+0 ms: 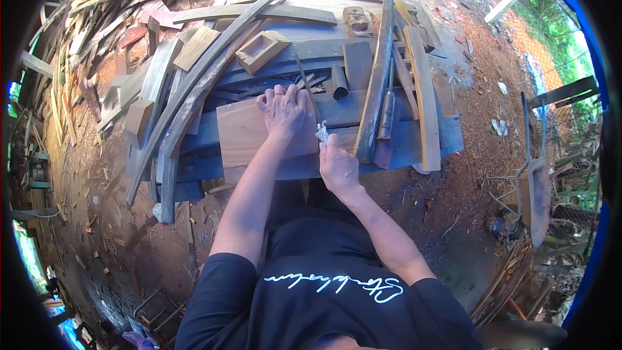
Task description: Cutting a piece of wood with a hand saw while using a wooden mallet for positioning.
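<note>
Shirt (311,253) is hanging below the seemingly light, stiff, best edge-held board (243,131), left hand (285,110) bending fingers over it, grip unclear, right hand (339,167) clutching a pale scrap (322,131).

Board (241,137) on the workbench (407,135), planks (424,91) left and right

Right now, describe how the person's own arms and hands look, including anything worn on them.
Short black sleeves, part of a black shirt with white script lettering, end near the elbows. The left hand and right hand are ungloved; no watch shows.
</note>
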A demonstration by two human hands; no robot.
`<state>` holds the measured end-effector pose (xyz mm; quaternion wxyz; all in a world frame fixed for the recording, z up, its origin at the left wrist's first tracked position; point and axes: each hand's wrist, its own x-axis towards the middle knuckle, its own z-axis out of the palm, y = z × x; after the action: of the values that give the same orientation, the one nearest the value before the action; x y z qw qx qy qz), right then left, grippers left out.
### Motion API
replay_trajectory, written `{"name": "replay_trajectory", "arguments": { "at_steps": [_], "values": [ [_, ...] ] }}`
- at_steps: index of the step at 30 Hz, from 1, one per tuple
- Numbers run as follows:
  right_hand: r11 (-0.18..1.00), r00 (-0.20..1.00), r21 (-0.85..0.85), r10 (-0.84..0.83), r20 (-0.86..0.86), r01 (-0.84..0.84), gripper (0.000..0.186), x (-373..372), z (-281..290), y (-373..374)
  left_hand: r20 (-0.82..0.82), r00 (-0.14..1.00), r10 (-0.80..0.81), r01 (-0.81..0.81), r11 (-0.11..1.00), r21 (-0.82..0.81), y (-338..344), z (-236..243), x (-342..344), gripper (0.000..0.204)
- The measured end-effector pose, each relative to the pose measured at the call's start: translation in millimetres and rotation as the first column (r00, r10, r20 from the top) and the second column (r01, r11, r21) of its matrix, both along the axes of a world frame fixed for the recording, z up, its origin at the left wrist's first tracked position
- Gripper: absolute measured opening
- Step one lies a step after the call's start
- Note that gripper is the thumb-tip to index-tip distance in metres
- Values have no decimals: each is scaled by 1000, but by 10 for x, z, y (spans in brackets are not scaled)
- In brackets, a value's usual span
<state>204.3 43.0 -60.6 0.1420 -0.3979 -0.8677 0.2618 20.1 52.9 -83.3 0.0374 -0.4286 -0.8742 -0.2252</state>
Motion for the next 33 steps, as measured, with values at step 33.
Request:
{"name": "replay_trajectory", "arguments": {
  "at_steps": [33],
  "values": [
    [983, 945, -170, -7, 327, 67, 20, -96, 170, -214, -41, 999, 21, -22, 1000, -9, 6, 0, 10, 27]
  ]
}}
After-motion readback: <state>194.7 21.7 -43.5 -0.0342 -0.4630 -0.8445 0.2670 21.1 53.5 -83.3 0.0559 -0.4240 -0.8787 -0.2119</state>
